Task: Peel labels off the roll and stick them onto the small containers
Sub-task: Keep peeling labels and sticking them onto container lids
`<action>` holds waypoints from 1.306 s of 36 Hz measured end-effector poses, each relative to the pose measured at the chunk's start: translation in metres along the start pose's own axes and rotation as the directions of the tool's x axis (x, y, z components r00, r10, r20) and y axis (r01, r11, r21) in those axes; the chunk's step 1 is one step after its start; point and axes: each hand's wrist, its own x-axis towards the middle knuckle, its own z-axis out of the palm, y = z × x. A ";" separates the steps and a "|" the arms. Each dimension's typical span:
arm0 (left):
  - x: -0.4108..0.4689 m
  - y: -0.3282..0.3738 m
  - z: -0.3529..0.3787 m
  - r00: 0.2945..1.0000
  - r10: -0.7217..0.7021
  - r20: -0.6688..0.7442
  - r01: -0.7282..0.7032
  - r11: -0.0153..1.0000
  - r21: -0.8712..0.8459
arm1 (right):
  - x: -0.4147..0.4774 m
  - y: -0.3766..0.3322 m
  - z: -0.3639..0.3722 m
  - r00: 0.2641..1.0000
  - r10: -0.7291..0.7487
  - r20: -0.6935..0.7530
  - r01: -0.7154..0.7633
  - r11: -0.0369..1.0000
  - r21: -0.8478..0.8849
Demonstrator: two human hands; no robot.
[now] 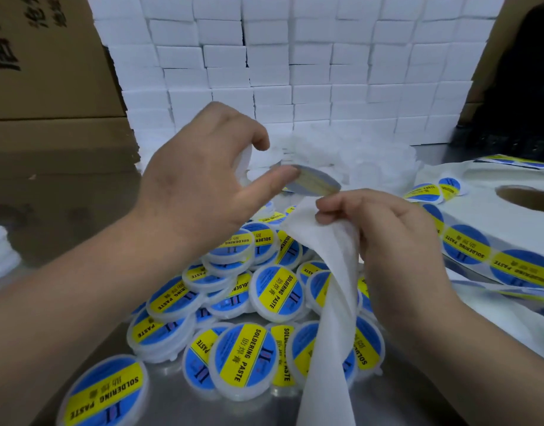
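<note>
My left hand (pixel 203 176) grips a small white round container (pixel 244 162) between thumb and curled fingers, raised above the pile. A round blue and yellow label (pixel 315 181) sticks out edge-on from my left index fingertip, touching my right hand. My right hand (pixel 384 229) pinches the white backing strip (pixel 332 302), which hangs down in front of it. The label roll (pixel 492 229) lies flat at the right with blue and yellow labels along its strip. Below my hands lies a heap of labelled containers (pixel 277 292) marked "SOLDERING PASTE".
A wall of stacked white boxes (pixel 295 66) stands behind. Brown cartons (pixel 49 87) fill the left. Unlabelled white containers (pixel 356 155) are heaped at the back centre, and a few more (pixel 0 253) lie at the left edge. The table (pixel 418 404) is shiny metal.
</note>
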 end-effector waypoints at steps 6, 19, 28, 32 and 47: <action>0.000 0.000 -0.003 0.999 0.046 0.026 -0.046 0.999 -0.005 | 0.003 0.000 0.000 0.993 0.108 -0.055 -0.104 0.991 0.082; 0.008 -0.025 0.003 0.987 -0.128 0.097 0.118 0.987 0.109 | 0.003 0.001 0.000 0.977 0.065 -0.204 -0.058 0.998 0.039; -0.002 0.008 0.022 0.753 -0.397 0.524 0.617 0.152 -0.772 | -0.003 0.004 0.008 0.998 0.054 0.032 -0.054 0.998 0.014; -0.007 0.010 0.027 0.720 -0.315 0.618 0.657 0.025 -0.753 | -0.003 0.000 0.007 0.996 0.037 0.085 -0.042 0.998 0.055; -0.007 0.009 0.023 0.743 -0.141 0.655 0.627 -0.199 -0.754 | -0.002 -0.001 0.006 0.994 0.027 0.109 -0.033 0.998 0.050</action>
